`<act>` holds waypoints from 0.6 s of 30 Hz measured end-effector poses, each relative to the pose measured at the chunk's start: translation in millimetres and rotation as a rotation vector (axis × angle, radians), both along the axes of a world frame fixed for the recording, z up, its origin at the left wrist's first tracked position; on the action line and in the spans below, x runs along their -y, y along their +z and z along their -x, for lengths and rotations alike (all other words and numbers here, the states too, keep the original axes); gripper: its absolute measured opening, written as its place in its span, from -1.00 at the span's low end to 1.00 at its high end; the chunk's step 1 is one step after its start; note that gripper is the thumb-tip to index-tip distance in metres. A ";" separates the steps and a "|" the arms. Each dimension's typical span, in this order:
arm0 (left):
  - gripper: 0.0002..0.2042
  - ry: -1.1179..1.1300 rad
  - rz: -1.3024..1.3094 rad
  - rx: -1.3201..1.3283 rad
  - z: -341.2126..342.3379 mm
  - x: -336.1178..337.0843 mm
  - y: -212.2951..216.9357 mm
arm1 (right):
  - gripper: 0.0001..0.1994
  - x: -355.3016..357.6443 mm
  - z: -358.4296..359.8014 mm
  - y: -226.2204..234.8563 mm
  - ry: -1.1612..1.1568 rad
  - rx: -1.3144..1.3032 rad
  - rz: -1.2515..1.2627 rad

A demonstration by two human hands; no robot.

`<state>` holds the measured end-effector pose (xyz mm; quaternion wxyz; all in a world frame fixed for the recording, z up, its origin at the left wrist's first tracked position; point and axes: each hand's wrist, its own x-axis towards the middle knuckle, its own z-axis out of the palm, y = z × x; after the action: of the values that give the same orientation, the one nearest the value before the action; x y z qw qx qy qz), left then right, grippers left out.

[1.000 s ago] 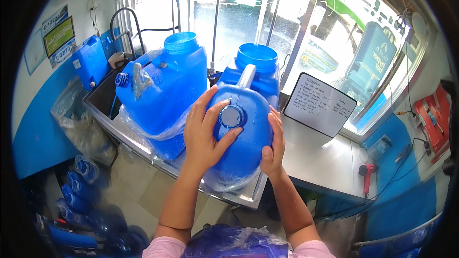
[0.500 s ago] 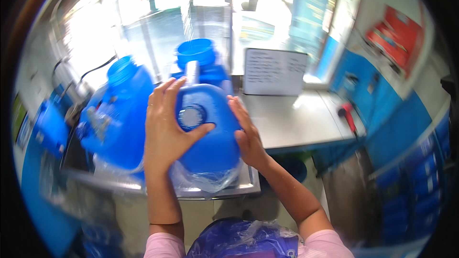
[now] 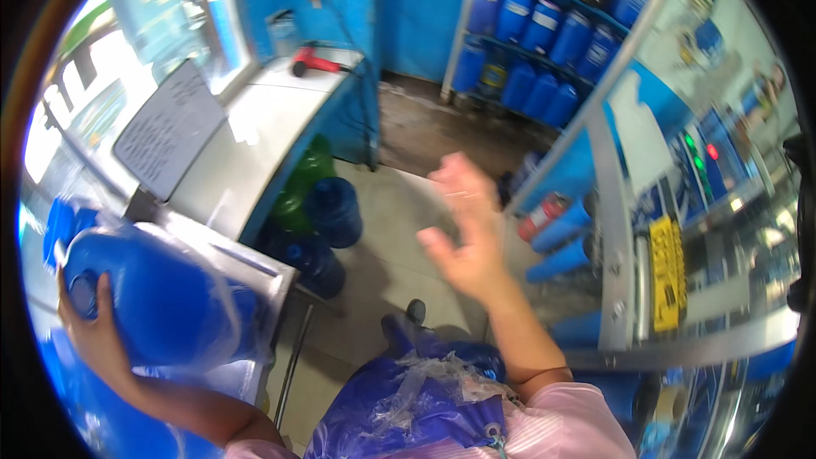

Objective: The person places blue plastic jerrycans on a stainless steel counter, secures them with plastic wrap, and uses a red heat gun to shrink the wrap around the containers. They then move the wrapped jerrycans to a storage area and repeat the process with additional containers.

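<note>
A large blue water jug point(image 3: 174, 293) sits at the left on the steel counter point(image 3: 259, 259), with clear plastic film around its lower part. My left hand point(image 3: 98, 336) holds it at the top, thumb and fingers either side of its round blue cap point(image 3: 83, 291). My right hand point(image 3: 469, 242) is raised over the floor at the middle, slightly blurred, fingers apart and nothing in it. More blue jugs stand beside the held one at the left edge, partly cut off.
A whiteboard point(image 3: 170, 132) leans on the white table point(image 3: 268, 119), where a red heat gun point(image 3: 316, 60) lies. Beneath stand blue bottles point(image 3: 333, 211) and a green bag point(image 3: 308, 183). Shelves point(image 3: 544, 55) of blue containers are at the back; a metal frame point(image 3: 614, 272) rises at right.
My view has swung to the right. My right hand has left the jug and moved out over the floor; my left hand stays on the jug.
</note>
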<state>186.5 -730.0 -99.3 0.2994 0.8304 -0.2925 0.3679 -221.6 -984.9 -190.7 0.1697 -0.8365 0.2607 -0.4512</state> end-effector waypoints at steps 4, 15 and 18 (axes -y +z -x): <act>-0.16 0.155 -0.085 -0.097 -25.4 -9.1 -7.8 | -0.56 -66.4 156.2 59.3 -0.701 0.381 0.443; -0.35 -0.196 0.328 -0.799 -10.7 3.1 -6.6 | -0.48 -153.5 348.9 68.8 -1.201 0.654 0.129; -0.39 -0.141 0.147 -0.572 -12.6 3.8 -15.1 | -0.57 -148.4 356.6 59.0 -1.199 0.653 0.265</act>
<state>199.1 -733.8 -114.4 0.4535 0.8541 -0.2257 0.1177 -578.2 -836.5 -131.7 -0.1425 -0.3834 0.5560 -0.7236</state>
